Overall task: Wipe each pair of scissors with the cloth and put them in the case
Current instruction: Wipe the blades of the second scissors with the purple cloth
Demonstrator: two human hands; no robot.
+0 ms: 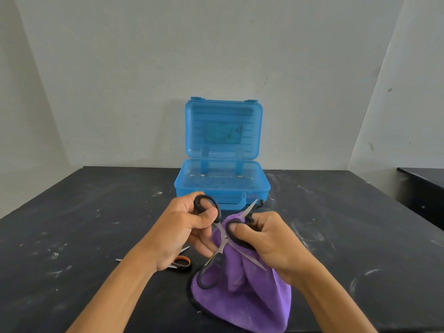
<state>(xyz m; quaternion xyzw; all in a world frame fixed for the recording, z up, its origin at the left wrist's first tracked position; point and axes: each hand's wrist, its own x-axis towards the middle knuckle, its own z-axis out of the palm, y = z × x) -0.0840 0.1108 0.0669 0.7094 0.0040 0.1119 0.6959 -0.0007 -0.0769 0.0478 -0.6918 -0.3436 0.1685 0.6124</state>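
Left hand (186, 228): raised, thumb and fingers pinching a black scissors handle loop. Right hand (266, 239): raised, fingers curled gripping purple cloth (252, 296) and black-handled scissors (223, 236). Scissors: at least two black-handled pairs crossed in hand; one orange-handled pair (181, 261) on near-left table (84, 224). Case (222, 179): one, blue, open, far centre.

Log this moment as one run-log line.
left hand: grips black scissors | right hand: holds scissors, purple cloth | blue case: open

Both hands (182, 227) (266, 239) grip crossed scissors (224, 239) over cloth (252, 299).
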